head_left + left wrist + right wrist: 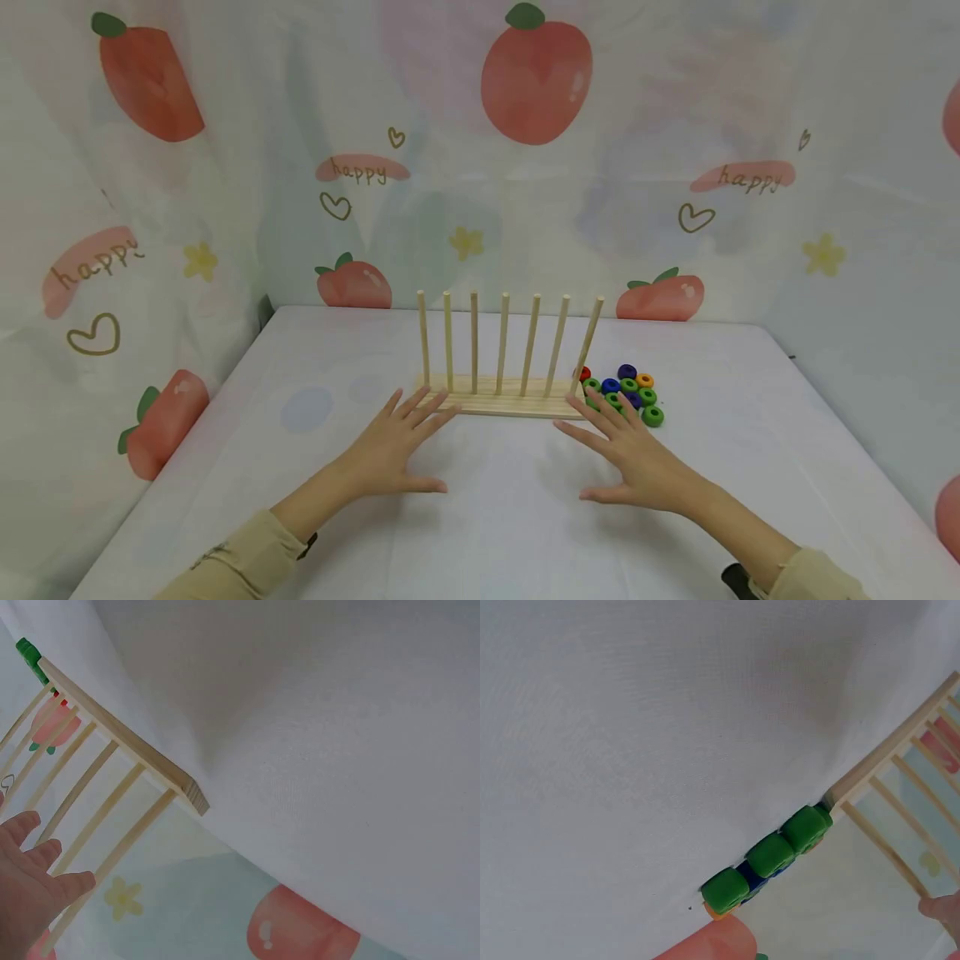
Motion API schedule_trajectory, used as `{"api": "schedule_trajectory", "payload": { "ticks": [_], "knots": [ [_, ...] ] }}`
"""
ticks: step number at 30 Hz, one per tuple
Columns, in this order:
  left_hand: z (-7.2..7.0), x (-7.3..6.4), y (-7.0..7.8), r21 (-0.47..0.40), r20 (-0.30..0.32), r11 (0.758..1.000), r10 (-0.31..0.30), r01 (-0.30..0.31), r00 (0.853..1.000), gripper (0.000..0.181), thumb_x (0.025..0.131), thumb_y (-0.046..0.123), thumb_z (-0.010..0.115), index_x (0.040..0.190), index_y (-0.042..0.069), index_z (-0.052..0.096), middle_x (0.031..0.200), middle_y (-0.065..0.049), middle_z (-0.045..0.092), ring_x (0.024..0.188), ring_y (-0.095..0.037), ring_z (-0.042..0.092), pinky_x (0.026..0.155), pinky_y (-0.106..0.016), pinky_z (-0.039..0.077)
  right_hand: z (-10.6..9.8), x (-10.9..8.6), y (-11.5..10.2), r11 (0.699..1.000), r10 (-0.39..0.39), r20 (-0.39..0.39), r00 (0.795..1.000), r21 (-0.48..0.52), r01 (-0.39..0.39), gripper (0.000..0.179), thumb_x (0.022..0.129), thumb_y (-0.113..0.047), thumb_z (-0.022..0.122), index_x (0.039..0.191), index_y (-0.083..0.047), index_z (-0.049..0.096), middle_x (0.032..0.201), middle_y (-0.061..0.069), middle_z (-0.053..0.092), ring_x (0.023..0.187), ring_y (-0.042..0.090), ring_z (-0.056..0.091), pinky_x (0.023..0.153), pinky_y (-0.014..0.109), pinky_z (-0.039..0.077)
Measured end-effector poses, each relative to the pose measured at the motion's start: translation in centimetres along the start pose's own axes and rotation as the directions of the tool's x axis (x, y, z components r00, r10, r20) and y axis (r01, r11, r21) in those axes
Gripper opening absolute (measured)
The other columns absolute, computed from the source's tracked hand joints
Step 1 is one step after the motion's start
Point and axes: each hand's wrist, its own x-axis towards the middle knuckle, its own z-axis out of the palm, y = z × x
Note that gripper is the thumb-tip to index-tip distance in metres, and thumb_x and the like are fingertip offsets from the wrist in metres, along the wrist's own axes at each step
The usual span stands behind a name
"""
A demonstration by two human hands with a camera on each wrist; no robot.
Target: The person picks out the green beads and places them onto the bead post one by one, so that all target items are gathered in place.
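Note:
A wooden rack (510, 407) with a flat base and a row of several upright pegs stands on the table. My left hand (393, 450) hovers before its left end, fingers spread and holding nothing. Before the right end is my right hand (637, 462), also spread and empty, its fingertips overlapping the base corner and some beads in the head view. Small ring-shaped beads (653, 416) in green, blue, purple, orange and red lie in a cluster beside the rack's right end. In the right wrist view, green beads (771, 853) sit close by the base's end (889, 750).
A white cloth (495, 533) covers the table. Behind it and at both sides hang pale curtains (540, 225) printed with fruit, hearts and the word "happy". A dark band (738, 579) shows at the right wrist, by the beige sleeve (817, 575).

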Motion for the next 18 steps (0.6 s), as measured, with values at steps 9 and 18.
{"api": "schedule_trajectory", "payload": {
  "ticks": [9,18],
  "knots": [
    [-0.72,-0.22,0.09,-0.035,-0.059,0.999,0.004,-0.006,0.998,0.097,0.072,0.060,0.071,0.149,0.019,0.029,0.153,-0.009,0.032,0.139,-0.036,0.033,0.107,-0.061,0.029,-0.44,-0.30,0.19,1.000,0.007,-0.016,1.000,-0.018,-0.008,0.084,0.071,-0.043,0.078,0.143,-0.020,0.042,0.157,0.007,0.021,0.146,0.023,0.013,0.119,0.042,-0.003],
    [-1.08,-0.20,0.00,-0.012,-0.126,1.000,0.014,-0.016,0.992,0.087,0.076,0.055,0.071,0.146,0.017,0.036,0.148,-0.006,0.042,0.133,-0.031,0.043,0.106,-0.055,0.035,-0.82,-0.55,0.43,0.998,0.020,-0.031,0.999,-0.052,-0.021,0.086,0.065,-0.042,0.082,0.140,-0.020,0.046,0.153,0.005,0.033,0.127,0.034,0.042,0.093,0.063,0.039]
  ]
}}
